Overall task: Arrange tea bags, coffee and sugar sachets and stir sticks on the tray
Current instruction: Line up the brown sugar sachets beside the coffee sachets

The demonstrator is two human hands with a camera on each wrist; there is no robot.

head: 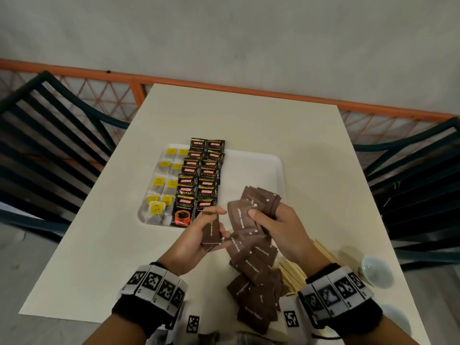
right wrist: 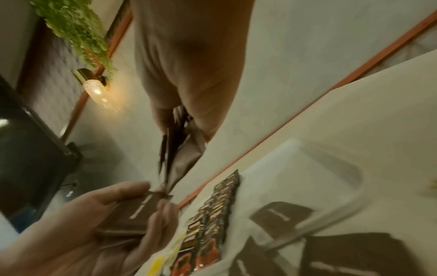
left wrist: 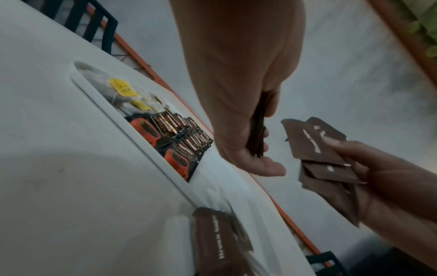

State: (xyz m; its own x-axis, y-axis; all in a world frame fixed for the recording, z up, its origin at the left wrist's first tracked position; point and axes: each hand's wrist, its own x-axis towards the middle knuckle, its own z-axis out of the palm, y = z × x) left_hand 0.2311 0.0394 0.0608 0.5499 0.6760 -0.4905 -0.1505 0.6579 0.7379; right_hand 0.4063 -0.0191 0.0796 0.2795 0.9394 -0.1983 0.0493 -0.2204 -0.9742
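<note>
Two dark chairs flank the white table.

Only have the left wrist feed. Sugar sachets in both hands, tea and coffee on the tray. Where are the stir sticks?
Observer: Head view shows the stir sticks lying on the table under the right hand, off the tray.
Operator: Any sugar on the tray yet?
Observer: None flat on it; the tray's right half is bare. Loose sugar sachets are piled near the table's front edge.
Operator: Anything else on the table?
Observer: A small white bowl at the right edge, beyond the sticks.
</note>
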